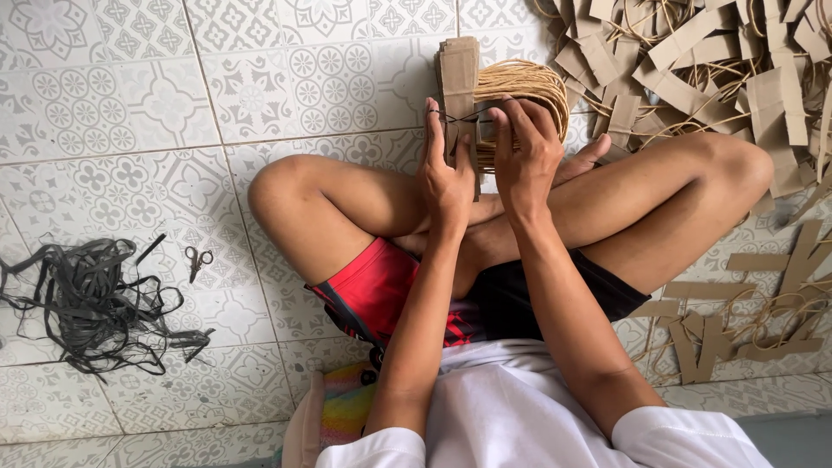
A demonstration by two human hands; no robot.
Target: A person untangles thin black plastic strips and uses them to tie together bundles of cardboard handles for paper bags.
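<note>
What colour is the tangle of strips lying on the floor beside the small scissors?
Black, or very dark grey; the tangle of strips shows clearly in the head view.

You are looking down in soft, even daylight with no hard glare, and the patterned tile floor reads bright and clean. Only faint shadows sit under your crossed legs and beneath the tangle of black strips. Focus is sharp through the middle, the white sleeves nearest the lens go slightly soft, and the tile lines bow a little toward the edges.
</note>
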